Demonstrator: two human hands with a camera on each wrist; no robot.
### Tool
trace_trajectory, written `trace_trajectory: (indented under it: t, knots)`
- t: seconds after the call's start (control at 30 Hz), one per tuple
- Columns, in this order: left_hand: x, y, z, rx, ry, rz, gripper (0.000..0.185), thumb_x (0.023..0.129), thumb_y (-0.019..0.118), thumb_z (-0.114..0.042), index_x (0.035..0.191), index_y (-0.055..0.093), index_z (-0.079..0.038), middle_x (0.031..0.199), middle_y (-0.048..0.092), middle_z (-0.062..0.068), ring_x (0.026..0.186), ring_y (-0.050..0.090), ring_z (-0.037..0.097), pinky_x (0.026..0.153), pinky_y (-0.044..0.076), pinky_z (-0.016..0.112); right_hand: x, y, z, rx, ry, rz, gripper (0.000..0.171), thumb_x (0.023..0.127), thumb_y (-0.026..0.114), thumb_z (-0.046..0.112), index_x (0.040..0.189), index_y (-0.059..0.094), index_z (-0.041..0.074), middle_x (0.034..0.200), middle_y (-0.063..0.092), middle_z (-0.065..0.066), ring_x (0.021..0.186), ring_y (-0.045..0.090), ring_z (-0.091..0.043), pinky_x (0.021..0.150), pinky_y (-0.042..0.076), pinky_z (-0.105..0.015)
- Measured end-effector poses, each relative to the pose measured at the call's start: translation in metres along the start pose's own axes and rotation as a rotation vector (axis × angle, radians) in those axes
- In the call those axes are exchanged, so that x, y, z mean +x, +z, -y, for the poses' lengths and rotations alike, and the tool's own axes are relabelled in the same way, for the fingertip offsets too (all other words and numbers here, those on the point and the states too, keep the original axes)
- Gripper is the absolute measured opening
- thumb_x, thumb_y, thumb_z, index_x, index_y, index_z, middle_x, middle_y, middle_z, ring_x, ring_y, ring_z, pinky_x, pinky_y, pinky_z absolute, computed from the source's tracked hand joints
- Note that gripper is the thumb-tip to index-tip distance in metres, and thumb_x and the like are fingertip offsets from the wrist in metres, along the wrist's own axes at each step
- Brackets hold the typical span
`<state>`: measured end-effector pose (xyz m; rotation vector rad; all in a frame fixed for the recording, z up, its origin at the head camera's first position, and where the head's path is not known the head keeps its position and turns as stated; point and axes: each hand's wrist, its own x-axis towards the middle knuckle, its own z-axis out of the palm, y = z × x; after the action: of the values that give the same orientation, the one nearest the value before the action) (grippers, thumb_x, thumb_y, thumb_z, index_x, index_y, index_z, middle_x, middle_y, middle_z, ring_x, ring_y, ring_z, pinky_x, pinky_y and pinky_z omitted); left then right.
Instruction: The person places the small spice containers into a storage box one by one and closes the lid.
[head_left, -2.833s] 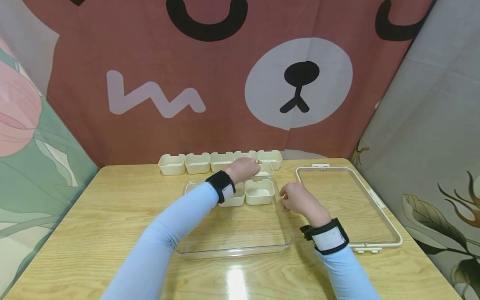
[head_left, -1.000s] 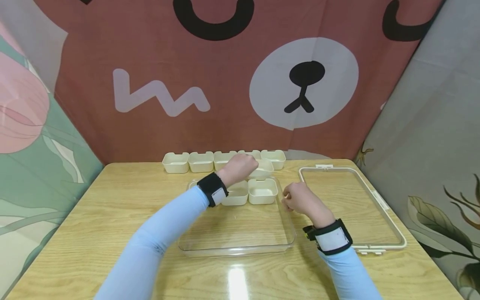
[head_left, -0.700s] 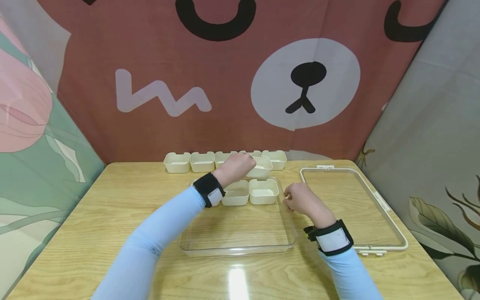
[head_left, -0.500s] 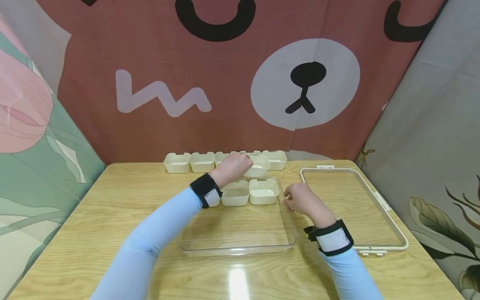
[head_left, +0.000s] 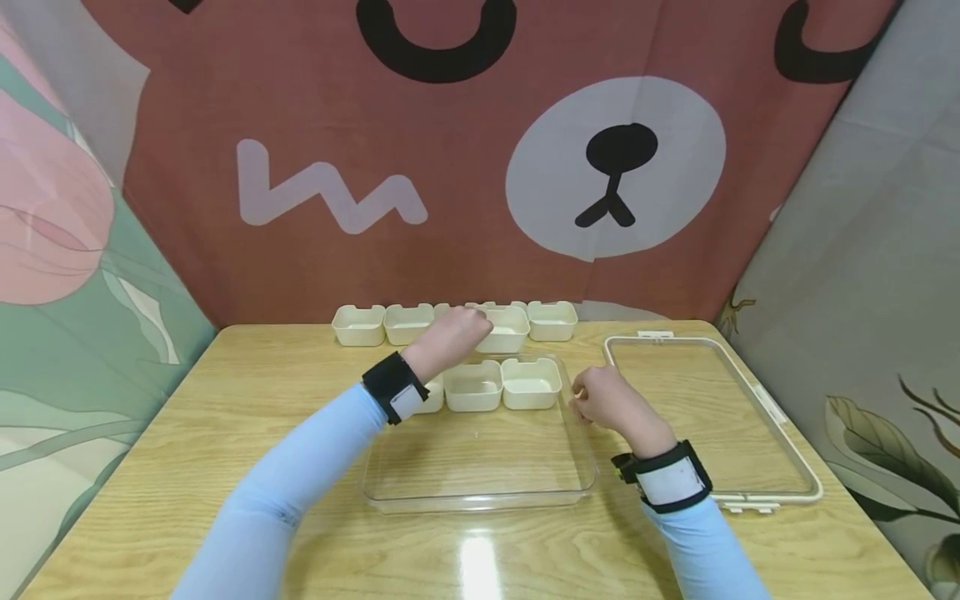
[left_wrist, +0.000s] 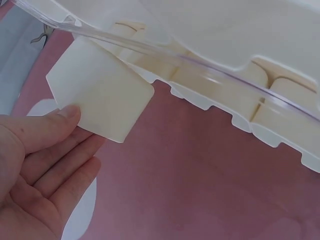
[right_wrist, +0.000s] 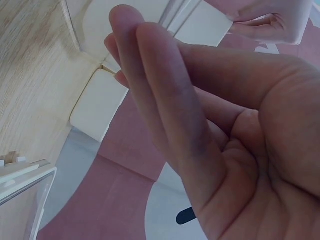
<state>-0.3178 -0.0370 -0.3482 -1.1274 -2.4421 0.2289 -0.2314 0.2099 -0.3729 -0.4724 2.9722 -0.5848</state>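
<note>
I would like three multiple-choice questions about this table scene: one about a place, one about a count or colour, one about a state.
1. Where does the framed lid lie?
A. right of the clear tray
B. inside the clear tray
C. left of the clear tray

2. What colour are the small cups?
A. blue
B. cream
C. black

3. What is the left hand doing?
A. lying flat on the table
B. holding a small cup
C. gripping the lid

Answers:
1 A: in the head view the lid lies flat on the table, to the right of the clear tray.
2 B: the cups in the tray and in the back row are all cream.
3 B: its fingers hold a small cup above the tray's far edge; the right hand is at the tray's right rim.
</note>
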Motion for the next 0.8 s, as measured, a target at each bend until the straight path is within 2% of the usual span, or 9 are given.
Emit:
trace_trajectory:
  t: [0.27,0.53,0.8]
  knots:
    - [-0.014,-0.008,0.007,0.014,-0.009,-0.049,0.027,0.076,0.057,0.013,0.074,0.070,-0.011,0.069,0.064,0.003,0.062,0.061,0.015,0.053,0.049,0.031,0.000,0.000,0.000,-0.001,0.020,0.016,0.018,0.086,0.065,0.005,0.098,0.068,-0.008,0.068,0.069,-0.007,0.058,0.062,-0.010,0.062,0.052,-0.031]
    - [-0.028,-0.007,0.010,-0.016,-0.003,-0.089,0.028,0.078,0.056,0.013,0.072,0.069,-0.010,0.066,0.063,0.003,0.062,0.059,0.017,0.055,0.049,0.030,-0.001,0.001,0.001,-0.010,0.002,0.007,0.010,0.085,0.065,0.005,0.088,0.069,-0.004,0.065,0.068,-0.005,0.055,0.059,-0.008,0.058,0.048,-0.028]
    - [-0.041,-0.011,0.011,0.001,-0.006,-0.116,0.024,0.077,0.060,0.012,0.073,0.070,-0.009,0.065,0.061,0.004,0.062,0.056,0.017,0.052,0.046,0.027,0.000,0.001,0.001,-0.011,0.020,0.012,0.019,0.085,0.065,0.006,0.099,0.068,-0.008,0.066,0.068,-0.004,0.057,0.061,-0.009,0.063,0.052,-0.032]
